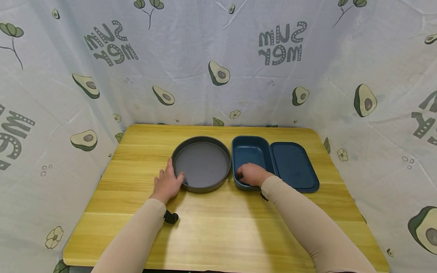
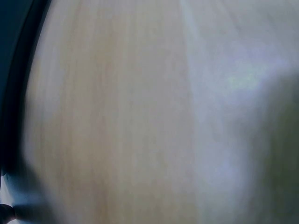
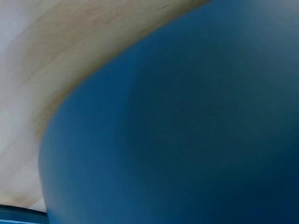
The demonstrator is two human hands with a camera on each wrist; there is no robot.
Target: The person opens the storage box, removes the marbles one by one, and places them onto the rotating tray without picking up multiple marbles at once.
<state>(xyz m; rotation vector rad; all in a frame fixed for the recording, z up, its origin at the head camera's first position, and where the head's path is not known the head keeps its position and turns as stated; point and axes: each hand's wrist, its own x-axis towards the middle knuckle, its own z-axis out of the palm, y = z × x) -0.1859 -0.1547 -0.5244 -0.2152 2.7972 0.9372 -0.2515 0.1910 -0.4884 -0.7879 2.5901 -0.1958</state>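
Observation:
A round dark-grey cake pan (image 1: pixel 202 163) stands mid-table. My left hand (image 1: pixel 167 184) is at its left front side, fingers spread and the thumb over the near rim. One small dark piece (image 1: pixel 186 184) lies in the pan close to that thumb. To the right stands a blue rectangular food container (image 1: pixel 250 149) without its cover on. My right hand (image 1: pixel 252 174) reaches down into its front part with bent fingers; I cannot tell whether they hold anything. The container's outer wall (image 3: pixel 187 116) fills most of the right wrist view, and neither wrist view shows the fingers.
A flat blue lid (image 1: pixel 295 167) lies against the container's right side. Everything stands on a yellow wooden table (image 1: pixel 211 235). Behind and beside it hangs a pale curtain (image 1: pixel 191 49) printed with avocados. Black wrist camera (image 1: pixel 171 217) juts from the left wrist.

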